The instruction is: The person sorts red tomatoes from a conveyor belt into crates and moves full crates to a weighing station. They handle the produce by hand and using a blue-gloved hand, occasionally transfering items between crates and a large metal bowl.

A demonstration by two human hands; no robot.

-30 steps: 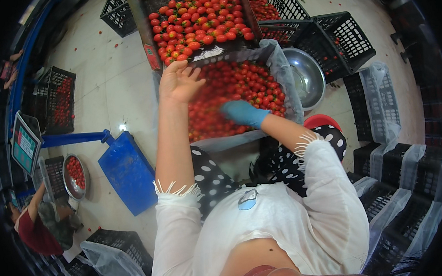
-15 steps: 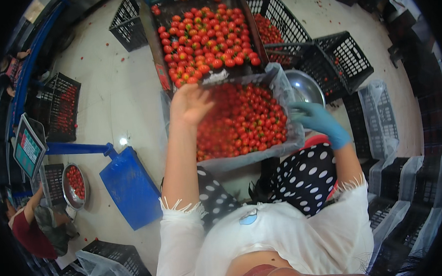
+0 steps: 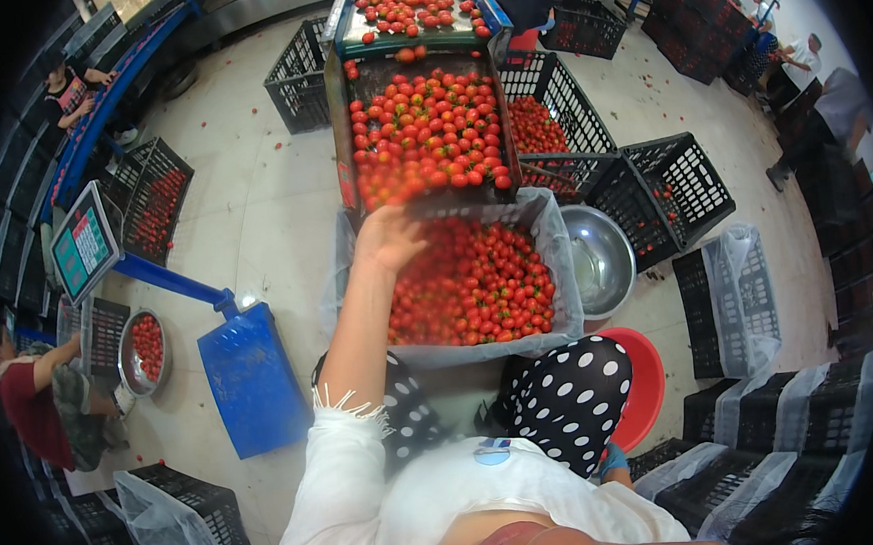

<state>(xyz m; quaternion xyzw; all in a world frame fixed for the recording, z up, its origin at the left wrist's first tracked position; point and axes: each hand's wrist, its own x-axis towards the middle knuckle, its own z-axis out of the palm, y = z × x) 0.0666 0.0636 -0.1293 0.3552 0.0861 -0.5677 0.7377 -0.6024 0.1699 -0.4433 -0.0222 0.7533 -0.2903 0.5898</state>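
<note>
My left hand [image 3: 387, 238], bare with its fingers apart, is raised at the lower edge of a dark sloping tray [image 3: 343, 139] full of cherry tomatoes [image 3: 428, 115], where some tomatoes blur with motion. Below it sits a crate lined with clear plastic [image 3: 561, 266], holding many tomatoes [image 3: 486, 280]. My right hand [image 3: 612, 459], in a blue glove, is low beside my right knee by a red plastic basin [image 3: 645, 380]; its fingers are mostly hidden. A steel bowl [image 3: 603, 254] stands right of the lined crate.
A conveyor [image 3: 354, 20] feeds the tray. Black crates [image 3: 680, 201] surround me, some stacked with liners [image 3: 799, 402]. A blue platform scale [image 3: 250, 381] is at left. A co-worker [image 3: 44, 411] crouches beside a bowl of tomatoes [image 3: 146, 347]; other people [image 3: 795, 56] work farther off.
My view has tilted up, showing more conveyor and room. My right hand has left the lined crate and dropped beside my knee. My left hand remains raised by the tray's edge.
</note>
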